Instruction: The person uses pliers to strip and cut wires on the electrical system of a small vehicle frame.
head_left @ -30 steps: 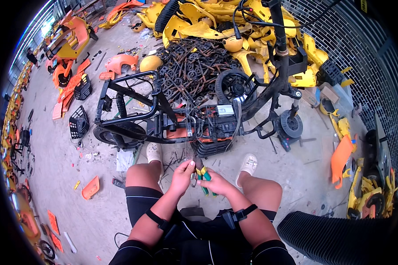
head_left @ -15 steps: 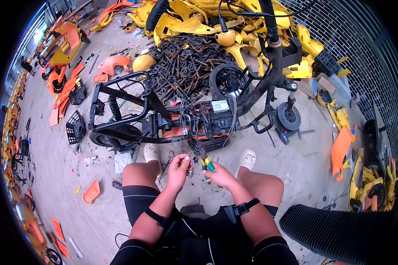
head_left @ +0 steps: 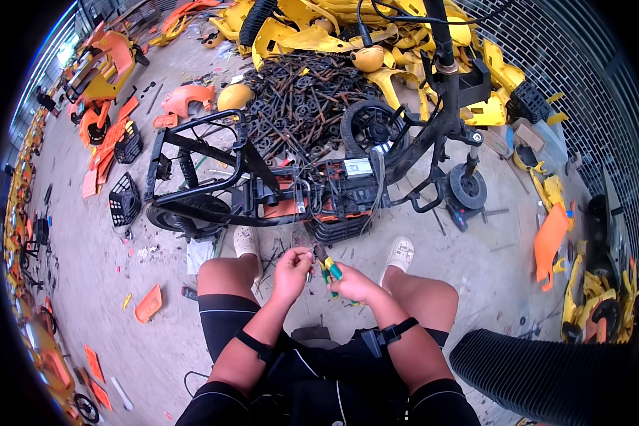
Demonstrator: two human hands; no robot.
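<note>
My right hand is wrapped round the green and yellow handles of a pair of pliers, whose dark jaws point up and to the left. Just left of the jaws, the fingers of my left hand are pinched together on a small metal piece, too small to name. Both hands hang above the floor between my knees. Past them stands a stripped black scooter frame, with wires and a silver box on its middle section.
Behind the frame lies a heap of rusty metal parts, with yellow body panels piled beyond. A ribbed black hose runs at the lower right. Orange panels and black baskets lie on the floor at both sides.
My left hand has moved slightly right, closer to the pliers' jaws, and its fingers have turned. The pliers have tilted a little further left. The whole view has shifted slightly.
</note>
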